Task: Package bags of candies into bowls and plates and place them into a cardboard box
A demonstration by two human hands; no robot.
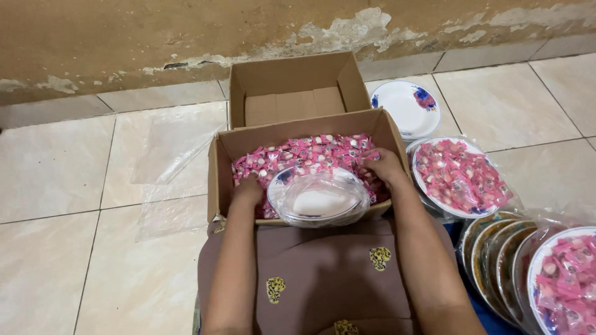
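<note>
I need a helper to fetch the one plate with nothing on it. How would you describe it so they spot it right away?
Start at the empty cardboard box against the wall. Just to its right, on the floor tiles, lies a round white plate with a blue rim and a blue-and-red flower. Unlike the other plates nearby, it is unwrapped and carries no pink sweets.
</note>
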